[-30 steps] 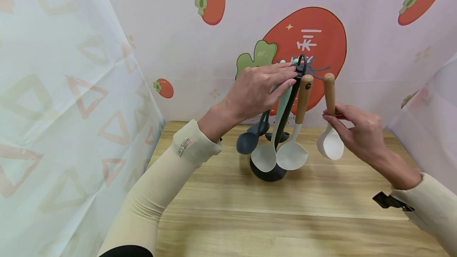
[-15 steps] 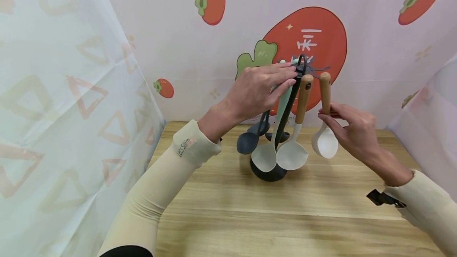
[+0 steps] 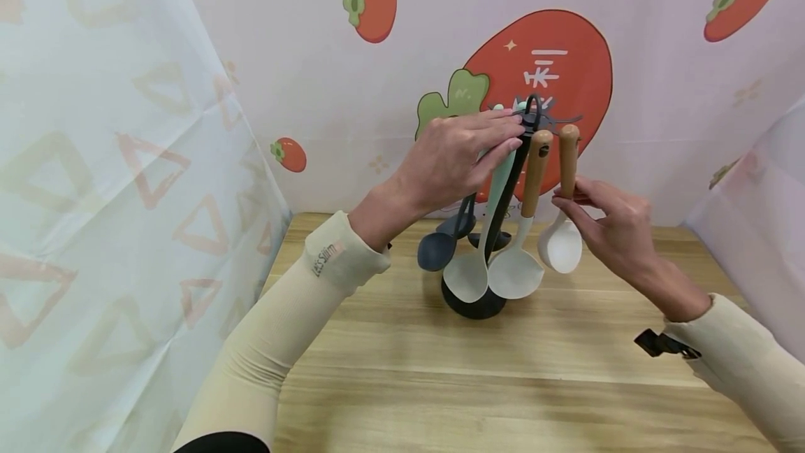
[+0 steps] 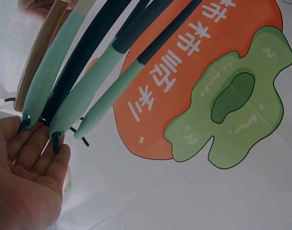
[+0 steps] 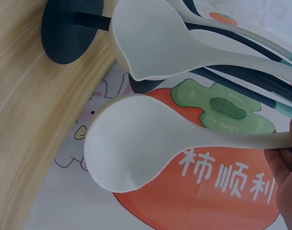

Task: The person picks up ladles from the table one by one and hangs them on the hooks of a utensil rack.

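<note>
My right hand (image 3: 613, 222) pinches a white ladle (image 3: 562, 247) just where its wooden handle meets the white neck. The ladle hangs upright, handle top close to the dark hooks of a black utensil rack (image 3: 530, 124). In the right wrist view the bowl of this white ladle (image 5: 136, 143) is beside a spouted white ladle (image 5: 155, 38). My left hand (image 3: 455, 152) touches the rack's top from the left, its fingers fairly straight. The left wrist view shows the left hand's fingertips (image 4: 59, 160) at the hooks, behind the mint handles (image 4: 83, 103).
A pale ladle with a mint handle (image 3: 465, 278) and several dark utensils (image 3: 436, 252) hang from the rack. Its round black base (image 3: 474, 307) stands on the wooden table (image 3: 503, 397). Printed cloth (image 3: 327, 75) hangs behind and at both sides.
My right hand has moved left and slightly up with the white ladle, bringing it closer to the rack. My left hand has stayed in place on the rack's top.
</note>
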{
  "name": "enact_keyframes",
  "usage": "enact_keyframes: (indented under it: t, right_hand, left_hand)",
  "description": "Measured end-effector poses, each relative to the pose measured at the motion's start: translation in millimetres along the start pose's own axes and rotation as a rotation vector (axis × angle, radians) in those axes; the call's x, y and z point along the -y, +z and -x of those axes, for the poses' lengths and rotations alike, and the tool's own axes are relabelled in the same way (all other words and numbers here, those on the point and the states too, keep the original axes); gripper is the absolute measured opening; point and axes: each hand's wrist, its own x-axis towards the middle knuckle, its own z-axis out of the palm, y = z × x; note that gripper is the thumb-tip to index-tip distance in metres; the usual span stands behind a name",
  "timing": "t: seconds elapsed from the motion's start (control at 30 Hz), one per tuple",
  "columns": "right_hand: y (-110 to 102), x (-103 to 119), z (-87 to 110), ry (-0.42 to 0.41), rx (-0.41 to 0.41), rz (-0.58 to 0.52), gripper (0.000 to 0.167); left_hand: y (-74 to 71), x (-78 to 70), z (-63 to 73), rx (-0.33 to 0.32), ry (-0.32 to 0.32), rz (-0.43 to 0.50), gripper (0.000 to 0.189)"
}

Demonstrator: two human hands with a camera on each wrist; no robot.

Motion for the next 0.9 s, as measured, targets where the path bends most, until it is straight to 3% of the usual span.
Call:
enact_keyframes:
  t: [0.17, 0.3, 0.47, 0.9]
  right_hand:
    - [3, 0, -1.9, -0.004, 0.009, -0.009, 0.030]
    - [6, 0, -3.6, -0.003, 0.001, -0.008, 0.030]
    - [11, 0, -4.5, 0.007, -0.016, -0.018, 0.044]
    - [24, 0, -1.3, 0.052, -0.058, -0.090, 0.033]
  left_hand:
    - [-0.8, 0.5, -0.2, -0.005, 0.001, 0.001, 0.035]
    - [-1.2, 0.9, 0.2, -0.006, 0.000, 0.000, 0.035]
    - [-0.6, 1.0, 0.2, -0.005, 0.002, 0.002, 0.035]
    - [1.3, -0.3, 0.1, -0.003, -0.005, -0.001, 0.035]
